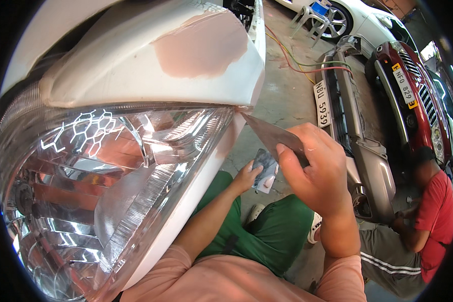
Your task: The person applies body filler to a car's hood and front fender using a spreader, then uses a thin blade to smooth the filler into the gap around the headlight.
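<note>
My right hand [314,161] is closed on a thin grey putty spreader [272,133], with the thumb on one face. The spreader's pointed corner is at the outer tip of the clear headlight [121,186], where it meets the white car panel [121,65]. A smooth pinkish-beige patch of filler [204,45] covers part of that panel. Lower down, above my knees, my left hand [247,177] grips a small flat plate [266,168] smeared grey and white. Whether the spreader actually touches the panel, I cannot tell.
A removed beige bumper [372,176] stands on the floor to the right, with a red vehicle [418,90] beyond it. Red, green and yellow hoses [307,63] cross the floor. A person in a red shirt [435,216] sits at the right. A grey plastic stool [312,20] stands far back.
</note>
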Motion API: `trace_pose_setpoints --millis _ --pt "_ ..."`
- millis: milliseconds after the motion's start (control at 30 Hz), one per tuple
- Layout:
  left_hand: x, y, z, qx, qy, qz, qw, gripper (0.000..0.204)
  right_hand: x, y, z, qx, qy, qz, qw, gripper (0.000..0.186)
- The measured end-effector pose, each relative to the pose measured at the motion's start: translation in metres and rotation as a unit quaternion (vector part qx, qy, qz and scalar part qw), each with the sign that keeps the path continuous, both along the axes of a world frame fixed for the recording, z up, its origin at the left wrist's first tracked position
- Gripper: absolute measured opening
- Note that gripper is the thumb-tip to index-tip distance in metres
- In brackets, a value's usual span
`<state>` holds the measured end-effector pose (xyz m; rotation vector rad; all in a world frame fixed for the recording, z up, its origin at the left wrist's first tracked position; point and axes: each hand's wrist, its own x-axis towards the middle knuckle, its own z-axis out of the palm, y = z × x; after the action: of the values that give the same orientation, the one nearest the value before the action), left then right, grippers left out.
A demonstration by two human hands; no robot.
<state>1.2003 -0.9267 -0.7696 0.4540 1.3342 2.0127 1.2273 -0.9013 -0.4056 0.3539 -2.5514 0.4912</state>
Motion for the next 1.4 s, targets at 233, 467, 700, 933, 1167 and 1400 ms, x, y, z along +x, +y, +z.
trace_pose_setpoints --millis 233,467,700,933,1167,1400 --pt "-0.002 -0.004 0.006 -0.017 0.033 -0.001 0.999 0.035 -0.002 -0.005 0.000 0.003 0.003 -0.005 1.000 0.016" --pt "-0.002 0.000 -0.008 0.000 0.034 -0.005 0.999 0.035 -0.006 -0.008 -0.003 0.026 0.007 0.001 1.000 0.018" --pt "-0.003 -0.002 -0.009 -0.034 0.035 -0.004 0.999 0.041 -0.008 -0.018 0.015 0.151 0.052 -0.014 0.987 0.025" --pt "-0.002 -0.004 -0.007 -0.009 0.031 -0.001 0.999 0.039 -0.011 -0.030 0.033 0.244 0.079 -0.004 0.966 0.022" --pt "-0.001 -0.001 -0.010 0.012 0.023 0.000 1.000 0.038 -0.009 -0.037 0.042 0.233 0.076 -0.008 0.969 0.024" --pt "-0.003 0.002 -0.014 0.015 0.032 -0.001 0.999 0.038 0.000 -0.043 0.057 0.195 0.077 0.004 0.978 0.028"
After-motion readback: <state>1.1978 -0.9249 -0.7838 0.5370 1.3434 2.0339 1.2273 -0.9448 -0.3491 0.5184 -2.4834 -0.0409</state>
